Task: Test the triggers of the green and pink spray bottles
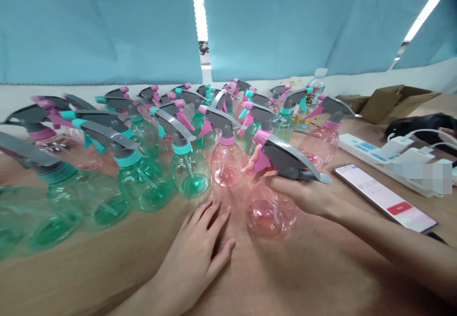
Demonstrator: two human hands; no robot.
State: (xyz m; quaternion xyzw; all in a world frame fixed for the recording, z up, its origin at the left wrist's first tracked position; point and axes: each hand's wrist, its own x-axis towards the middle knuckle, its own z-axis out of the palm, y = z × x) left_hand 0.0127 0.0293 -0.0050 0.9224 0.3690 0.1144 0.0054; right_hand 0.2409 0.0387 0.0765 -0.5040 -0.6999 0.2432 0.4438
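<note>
My right hand (303, 190) is wrapped round the neck of a pink spray bottle (266, 216), just under its grey and pink trigger head. The bottle stands upright or nearly so; whether its base touches the table I cannot tell. My left hand (203, 237) lies flat on the wooden table (143, 268), fingers stretched and thumb apart, holding nothing. Beyond it are a green spray bottle (191, 173) with a turquoise collar and a pink spray bottle (226, 161). A larger green spray bottle (143, 185) stands to the left.
Several more green and pink spray bottles crowd the left and back. On the right lie a lit phone (389, 199) and a white power strip (364, 149) with plugged-in chargers. Behind them are a cardboard box (389, 104) and a clear drink bottle (317, 85). Blue cloth (107, 25) covers the wall.
</note>
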